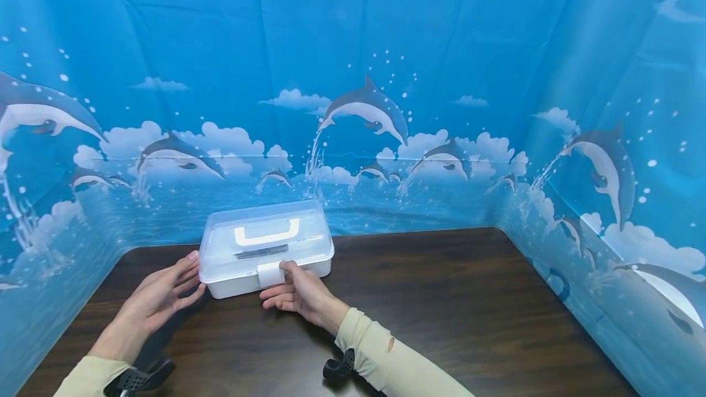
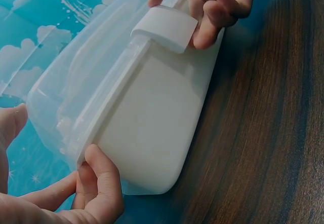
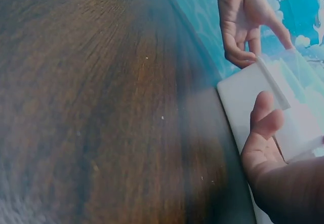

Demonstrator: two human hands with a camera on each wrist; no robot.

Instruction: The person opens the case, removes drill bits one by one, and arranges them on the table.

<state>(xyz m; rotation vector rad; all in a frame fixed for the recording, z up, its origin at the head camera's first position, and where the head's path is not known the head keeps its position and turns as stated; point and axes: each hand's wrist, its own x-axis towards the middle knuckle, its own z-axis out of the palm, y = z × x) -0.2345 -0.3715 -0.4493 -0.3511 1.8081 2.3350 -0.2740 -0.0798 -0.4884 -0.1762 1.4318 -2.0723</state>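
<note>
Box sat near the back edge of the table

The box was white at the bottom, with a see-through lid on top. The lid was down. A white handle lay on it. A white latch was on the front side.

The right hand was at the front of the box. It pinched the latch, with the thumb on top and bent fingers under it. The gap between thumb and fingers was just as big as the latch. So the box was in front of this hand, with most of it past the fingertips.

The left hand was at the box's left end. Its fingers were a bit bent and spread apart, and the tips touched the box near the front corner. It did not wrap around the box. The box was just to the right of those fingertips.

A thin dark thing showed through the lid, but it was too blurry to name. Behind the table was a blue curtain with jumping dolphins on it.
</note>
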